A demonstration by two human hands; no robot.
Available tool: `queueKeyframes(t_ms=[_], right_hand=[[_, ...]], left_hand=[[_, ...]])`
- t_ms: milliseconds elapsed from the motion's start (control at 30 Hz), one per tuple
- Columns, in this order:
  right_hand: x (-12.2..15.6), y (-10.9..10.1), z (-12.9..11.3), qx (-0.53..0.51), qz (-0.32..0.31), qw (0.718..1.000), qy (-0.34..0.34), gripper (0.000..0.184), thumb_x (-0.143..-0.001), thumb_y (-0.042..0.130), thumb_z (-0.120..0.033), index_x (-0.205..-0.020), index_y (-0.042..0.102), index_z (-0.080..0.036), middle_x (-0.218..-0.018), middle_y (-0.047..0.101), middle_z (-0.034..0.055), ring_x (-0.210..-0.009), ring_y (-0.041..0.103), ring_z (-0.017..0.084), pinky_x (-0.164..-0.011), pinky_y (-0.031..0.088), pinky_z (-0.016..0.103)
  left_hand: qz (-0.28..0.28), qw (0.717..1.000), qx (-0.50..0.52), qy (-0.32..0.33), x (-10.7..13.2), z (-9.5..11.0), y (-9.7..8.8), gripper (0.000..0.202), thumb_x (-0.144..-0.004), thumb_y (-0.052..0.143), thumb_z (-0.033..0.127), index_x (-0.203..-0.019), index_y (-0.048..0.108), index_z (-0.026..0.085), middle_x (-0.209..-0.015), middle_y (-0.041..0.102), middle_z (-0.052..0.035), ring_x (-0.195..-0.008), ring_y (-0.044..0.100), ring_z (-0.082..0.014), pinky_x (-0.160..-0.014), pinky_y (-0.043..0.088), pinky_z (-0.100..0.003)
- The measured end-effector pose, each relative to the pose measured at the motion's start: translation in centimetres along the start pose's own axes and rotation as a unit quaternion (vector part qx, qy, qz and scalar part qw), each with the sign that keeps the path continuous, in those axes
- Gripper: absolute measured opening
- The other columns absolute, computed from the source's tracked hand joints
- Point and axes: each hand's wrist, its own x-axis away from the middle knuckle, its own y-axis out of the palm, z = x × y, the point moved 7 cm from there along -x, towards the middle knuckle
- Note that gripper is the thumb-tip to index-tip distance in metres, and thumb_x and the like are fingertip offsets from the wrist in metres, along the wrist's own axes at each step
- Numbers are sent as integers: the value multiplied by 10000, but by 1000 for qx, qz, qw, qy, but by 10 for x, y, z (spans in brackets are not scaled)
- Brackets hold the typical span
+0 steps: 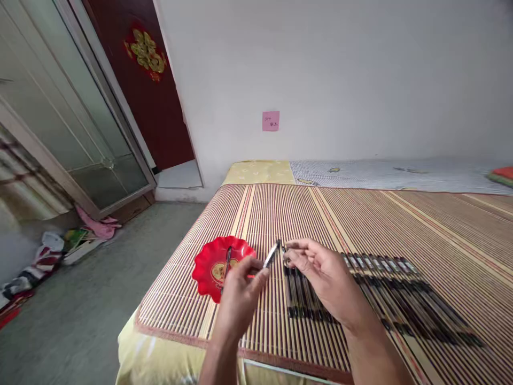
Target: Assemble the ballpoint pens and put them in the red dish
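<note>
My left hand [243, 294] pinches a pen [272, 254] with a pale barrel and a dark end, tilted up to the right. Close to that end is my right hand [320, 272], its thumb and fingers drawn together; what they hold, if anything, I cannot make out. A red scalloped dish [204, 266] with a gold centre sits behind and left of my left hand. One dark pen [228, 261] lies in it, partly covered by that hand. Under and beyond my right hand runs a row of black-capped pens [404, 305], side by side on the mat, partly hidden by the hand.
A striped bamboo mat [280, 214] covers the bed, whose yellow sheet [160, 350] hangs over the near edge. Grey floor [168, 224] lies left of the bed. A pink note [271, 121] is stuck on the wall. Folded fabric [503, 175] lies at the far right.
</note>
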Motion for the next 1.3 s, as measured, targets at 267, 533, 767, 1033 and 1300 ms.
queueKeyframes(t_ms=[267, 533, 767, 1033, 1300], right_hand=[[-2, -11, 7, 51, 29, 998, -20, 414, -929, 599, -539, -1103, 682, -173, -994, 736, 108, -923, 713, 241, -833, 577, 393], [-6, -12, 8, 70, 29, 997, -26, 370, -923, 596, -500, -1067, 688, -171, -973, 741, 108, -921, 713, 243, -823, 575, 395], [-5, -17, 14, 61, 26, 998, -23, 340, -939, 589, -483, -1067, 680, -182, -989, 732, 101, -908, 708, 226, -822, 579, 385], [-3, -31, 15, 68, 42, 996, -25, 338, -951, 594, -487, -1086, 688, -191, -1015, 730, 114, -926, 708, 229, -817, 589, 385], [-4, -53, 19, 67, 103, 992, -30, 317, -935, 606, -458, -1055, 702, -180, -966, 735, 100, -867, 701, 215, -786, 573, 378]], left_hand=[[186, 954, -230, -51, -26, -41, -87, 323, -836, 603, 449, -861, 757, 167, -646, 648, -25, -634, 586, -207, -610, 390, -306], [153, 910, -369, -112, -38, -43, -73, 210, -901, 636, 353, -915, 753, 179, -788, 746, -62, -798, 696, -258, -663, 429, -320], [147, 883, -426, -128, -34, -54, -73, 227, -900, 678, 319, -1051, 710, 153, -1012, 761, -120, -969, 709, -293, -765, 476, -340], [129, 859, -485, -96, -34, -60, -64, 304, -860, 616, 122, -1162, 634, 158, -1124, 688, -124, -1015, 692, -274, -803, 501, -325], [132, 861, -482, -93, -38, -67, -66, 365, -866, 650, 218, -1224, 620, 154, -1127, 697, -138, -1062, 677, -312, -885, 517, -382]])
